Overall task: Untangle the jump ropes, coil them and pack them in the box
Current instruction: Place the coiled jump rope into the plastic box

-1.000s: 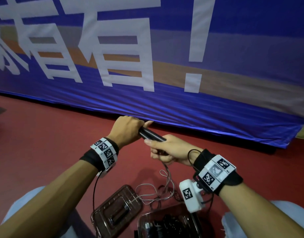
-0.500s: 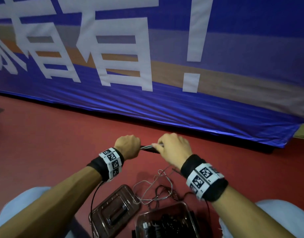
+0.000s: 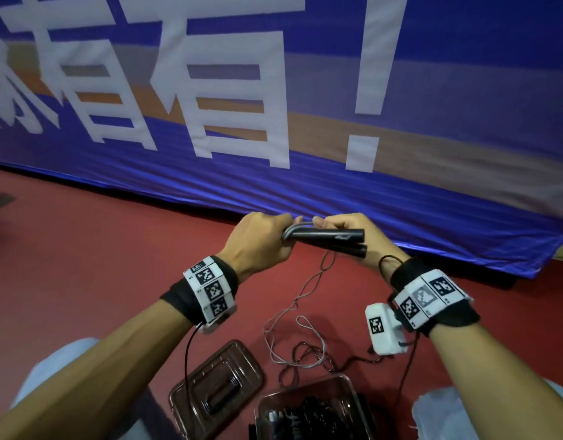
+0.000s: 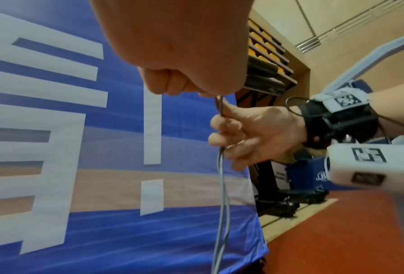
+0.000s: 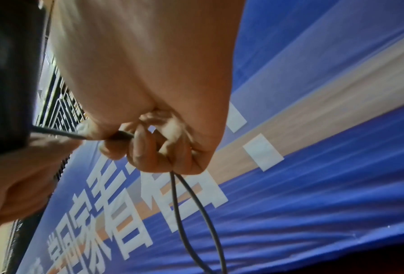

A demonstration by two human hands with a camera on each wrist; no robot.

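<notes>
Two black jump rope handles (image 3: pixel 337 239) lie side by side, level, above the red floor. My left hand (image 3: pixel 257 246) grips their left end, where the grey cord (image 3: pixel 308 284) bends out. My right hand (image 3: pixel 353 230) is behind the handles with its thumb on top. In the left wrist view the right hand (image 4: pixel 255 133) has its fingers curled round the cord (image 4: pixel 222 185) just below my left hand (image 4: pixel 173 55). A doubled strand of cord (image 5: pixel 196 213) hangs from the right hand (image 5: pixel 149 144) in the right wrist view. The cord drops to loose loops on the floor.
A clear plastic box (image 3: pixel 308 386) holding dark coiled ropes stands at the bottom centre, its lid (image 3: pixel 242 369) beside it on the left. Black cords (image 3: pixel 305 350) lie tangled on the floor behind the box. A blue banner (image 3: pixel 305 192) hangs ahead. My knees flank the box.
Both hands have risen and the right has turned palm up. The handles now point right, out past the right hand, and more grey cord is lifted off the floor.
</notes>
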